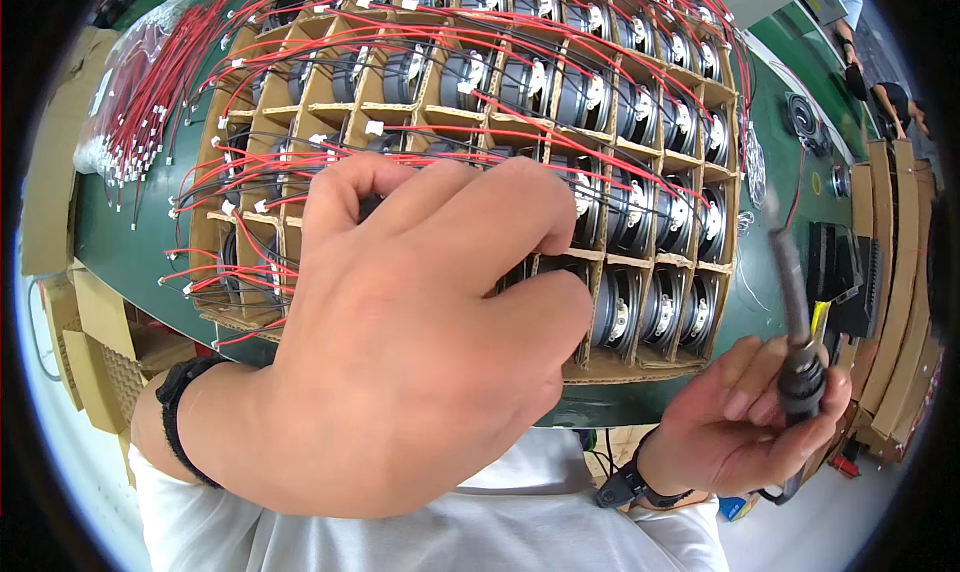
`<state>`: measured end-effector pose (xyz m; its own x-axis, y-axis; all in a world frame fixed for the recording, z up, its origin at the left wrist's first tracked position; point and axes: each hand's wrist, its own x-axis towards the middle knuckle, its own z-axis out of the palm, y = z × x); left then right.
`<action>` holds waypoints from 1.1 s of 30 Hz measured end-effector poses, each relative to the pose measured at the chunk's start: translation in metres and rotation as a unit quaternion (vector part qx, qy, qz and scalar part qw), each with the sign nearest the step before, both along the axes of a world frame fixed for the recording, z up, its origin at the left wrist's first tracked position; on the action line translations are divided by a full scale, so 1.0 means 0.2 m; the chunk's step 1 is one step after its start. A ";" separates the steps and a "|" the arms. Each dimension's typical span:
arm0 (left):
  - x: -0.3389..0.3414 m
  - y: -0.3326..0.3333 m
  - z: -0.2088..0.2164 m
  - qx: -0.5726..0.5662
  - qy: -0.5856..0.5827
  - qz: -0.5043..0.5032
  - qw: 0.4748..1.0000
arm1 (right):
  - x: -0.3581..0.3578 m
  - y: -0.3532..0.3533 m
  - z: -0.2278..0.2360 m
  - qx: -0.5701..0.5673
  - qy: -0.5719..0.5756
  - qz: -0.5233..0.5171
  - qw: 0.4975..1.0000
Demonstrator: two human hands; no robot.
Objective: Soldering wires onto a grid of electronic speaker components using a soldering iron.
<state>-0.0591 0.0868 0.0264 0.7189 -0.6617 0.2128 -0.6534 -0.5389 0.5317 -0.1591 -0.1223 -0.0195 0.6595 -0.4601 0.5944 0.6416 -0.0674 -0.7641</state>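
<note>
My left hand [430, 302] reaches down over a cardboard divider box [560, 374], its fingers bent in among the compartments. The fingertips are hidden, so what they grip cannot be made out. Round black-and-silver speakers [618, 307] stand on edge in the compartments, their small terminal plates facing right. Red and black wires [560, 132] with white connectors lie across the box. At the lower right my right hand [750, 412] is closed around a soldering iron [795, 302]. Its tip points up and away, beside the box's right side and apart from the speakers.
A clear bag of red wires [150, 92] lies left of the box on the green table [130, 242]. To the right are a coil of silvery wire [756, 167], a black coil [803, 117] and a black stand [840, 272]. Cardboard pieces [885, 282] line the right side; another person appears beyond.
</note>
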 end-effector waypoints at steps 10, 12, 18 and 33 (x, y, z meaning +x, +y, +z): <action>-0.01 0.03 0.04 0.018 -0.012 -0.027 0.999 | -0.04 -0.21 0.04 0.013 0.016 -0.209 0.978; -0.01 0.03 0.07 0.032 0.003 -0.031 0.999 | -0.06 -0.33 0.07 -0.008 -0.010 -0.296 0.955; -0.04 -0.02 0.12 0.059 -0.003 -0.021 0.998 | -0.27 -0.55 0.01 0.039 0.068 -0.389 0.918; -0.09 0.10 0.21 0.049 0.047 0.024 0.997 | -0.35 -0.58 -0.15 0.115 0.125 -0.346 0.923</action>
<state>-0.0780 0.1072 0.0686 0.7638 -0.6407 0.0777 -0.5751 -0.6209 0.5327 -0.2299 -0.2378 -0.0505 0.2643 -0.9173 0.2979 0.3067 -0.2130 -0.9277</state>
